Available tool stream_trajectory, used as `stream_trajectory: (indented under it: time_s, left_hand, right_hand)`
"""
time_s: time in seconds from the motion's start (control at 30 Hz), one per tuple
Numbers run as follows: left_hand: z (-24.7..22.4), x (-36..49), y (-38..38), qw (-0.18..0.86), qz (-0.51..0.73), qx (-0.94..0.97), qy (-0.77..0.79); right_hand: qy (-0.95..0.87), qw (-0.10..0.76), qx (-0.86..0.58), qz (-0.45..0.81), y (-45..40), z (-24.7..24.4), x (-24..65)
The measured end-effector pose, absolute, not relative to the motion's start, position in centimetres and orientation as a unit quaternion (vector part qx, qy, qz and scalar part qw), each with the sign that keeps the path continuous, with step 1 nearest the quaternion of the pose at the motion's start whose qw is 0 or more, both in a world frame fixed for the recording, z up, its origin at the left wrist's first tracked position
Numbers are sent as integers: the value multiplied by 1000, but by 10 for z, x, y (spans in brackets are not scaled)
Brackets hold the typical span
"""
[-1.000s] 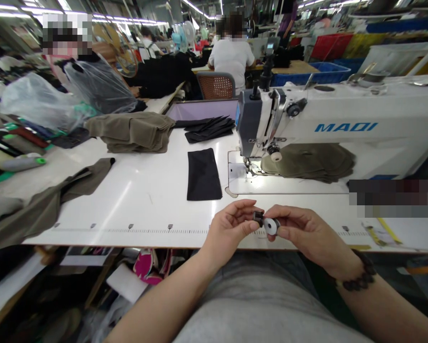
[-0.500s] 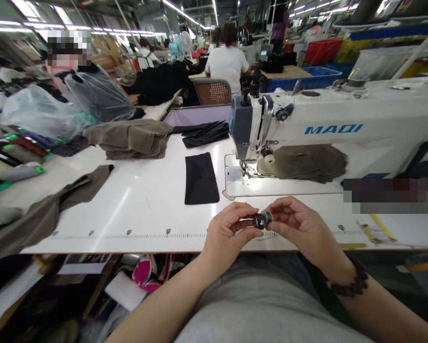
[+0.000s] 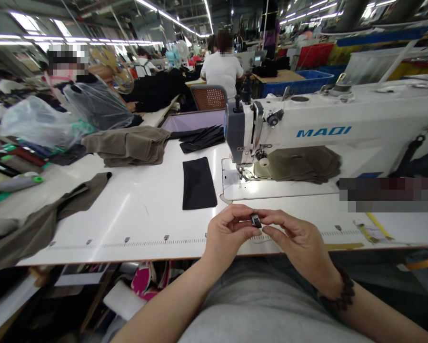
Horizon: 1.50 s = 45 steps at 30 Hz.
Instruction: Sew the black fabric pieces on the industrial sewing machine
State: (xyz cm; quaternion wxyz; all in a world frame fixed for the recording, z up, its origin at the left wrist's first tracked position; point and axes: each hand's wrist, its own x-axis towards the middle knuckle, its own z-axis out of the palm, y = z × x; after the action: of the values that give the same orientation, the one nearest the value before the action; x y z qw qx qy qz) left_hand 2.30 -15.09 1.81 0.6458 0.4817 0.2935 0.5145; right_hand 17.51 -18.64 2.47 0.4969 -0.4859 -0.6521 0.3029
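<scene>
Above the front edge of the sewing table, my left hand (image 3: 231,231) pinches a small metal bobbin case (image 3: 255,220) between thumb and fingers. My right hand (image 3: 294,236) meets it from the right, with its index finger and thumb closed at the case's side. The fingertips partly cover the case, and any thread there is too fine to make out. Just behind my hands stands a white sewing machine (image 3: 321,116), its needle area (image 3: 240,174) lit. A folded black fabric piece (image 3: 199,183) lies to the left of the machine bed.
Olive fabric pieces (image 3: 128,145) are stacked at the back left, near black pieces (image 3: 203,138). More olive pieces (image 3: 299,164) rest under the machine arm. Thread cones (image 3: 21,181) and an olive strip (image 3: 38,226) occupy the left side. A person (image 3: 223,69) sits ahead.
The grey bobbin in my right fingers has gone into the bobbin case, now seen as one piece. My right hand has shifted left, closer to my left. The view has moved slightly.
</scene>
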Motion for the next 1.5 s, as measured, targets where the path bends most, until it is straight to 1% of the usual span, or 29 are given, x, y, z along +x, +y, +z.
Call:
stream_trajectory:
  time_s: [0.13, 0.3, 0.37, 0.6, 0.87, 1.03, 1.23, 1.5]
  left_hand:
    - [17, 22, -150, 649, 504, 494, 284]
    - [11, 21, -151, 750, 435, 437, 240]
    - [7, 20, -152, 768, 428, 419, 227]
    - [4, 20, -154, 761, 423, 421, 253]
    - [15, 24, -153, 803, 433, 339, 230]
    - [14, 22, -152, 816, 429, 318, 223]
    - [16, 19, -150, 845, 390, 284, 232]
    - [9, 28, -150, 815, 394, 324, 274]
  right_hand:
    - [-643, 499, -495, 303, -182, 28, 179]
    - [-649, 478, -502, 315, -176, 27, 187]
    - [-676, 459, -499, 289, -175, 27, 188]
    - [-723, 444, -504, 160, -179, 33, 187]
    - [-746, 433, -496, 105, -184, 29, 187]
    - [-748, 424, -499, 104, -184, 27, 188]
    - [-745, 426, -500, 112, -185, 28, 190]
    - [-744, 435, -488, 141, -188, 27, 186]
